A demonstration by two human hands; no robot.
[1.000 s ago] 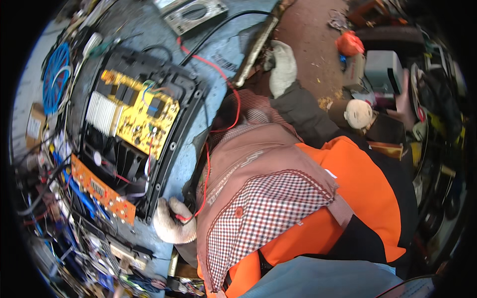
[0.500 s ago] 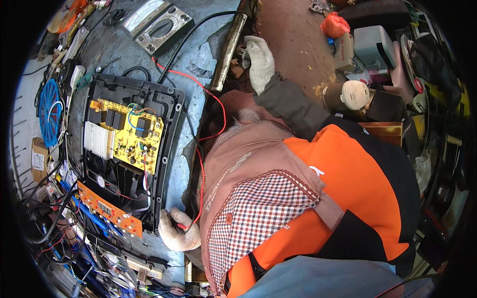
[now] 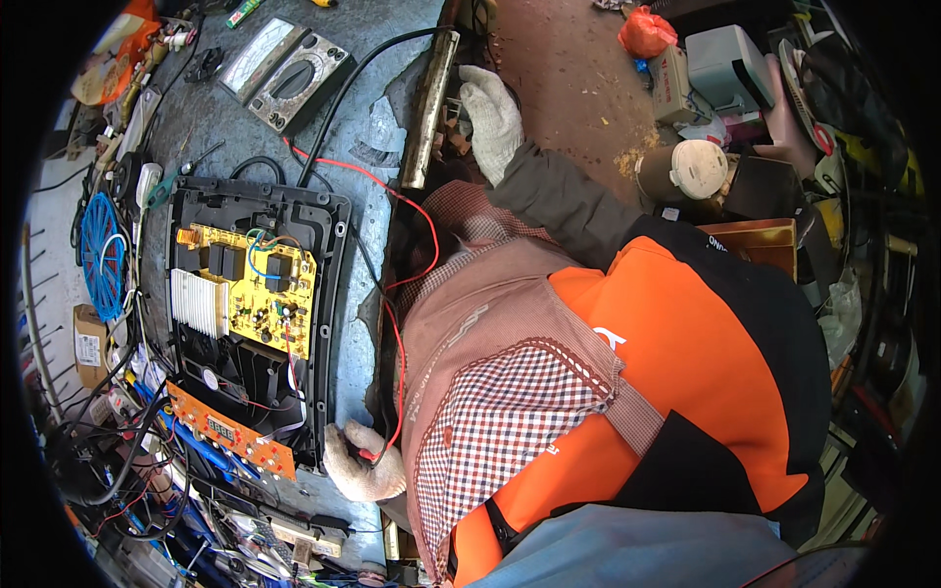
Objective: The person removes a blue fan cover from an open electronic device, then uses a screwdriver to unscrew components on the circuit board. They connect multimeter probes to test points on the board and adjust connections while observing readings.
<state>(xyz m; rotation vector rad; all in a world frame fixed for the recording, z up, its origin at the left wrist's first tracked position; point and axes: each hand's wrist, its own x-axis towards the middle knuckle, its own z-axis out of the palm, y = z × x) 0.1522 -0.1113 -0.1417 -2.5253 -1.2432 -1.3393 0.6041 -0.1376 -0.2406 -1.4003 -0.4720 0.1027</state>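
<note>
My left hand [image 3: 365, 468], in a white knitted glove, is at the bench edge beside the lower corner of a black appliance housing [image 3: 335, 284]. Its fingers are curled around the red test probe [image 3: 369, 455], whose red lead [image 3: 400, 367] loops up across my apron. My right hand [image 3: 490, 122], gloved likewise, hovers by a worn metal strip [image 3: 431, 108] at the bench edge, fingers bent and apart, holding nothing I can see. Inside the housing sit a yellow circuit board [image 3: 270, 304] and a ribbed heat sink [image 3: 199, 304]. An orange display board [image 3: 230, 431] hangs across its lower end.
An analog multimeter [image 3: 294, 83] lies on the far part of the blue bench [image 3: 201, 122]. Left of the housing are a blue reel [image 3: 101, 255] and tangled cables. Tools crowd the lower left. A lidded bucket [image 3: 698, 171] and boxes stand at the right.
The view has shifted slightly, so the bench items appear lower. My left hand keeps the red test probe at the housing's corner; my right hand stays by the metal strip, its fingers slightly straighter.
</note>
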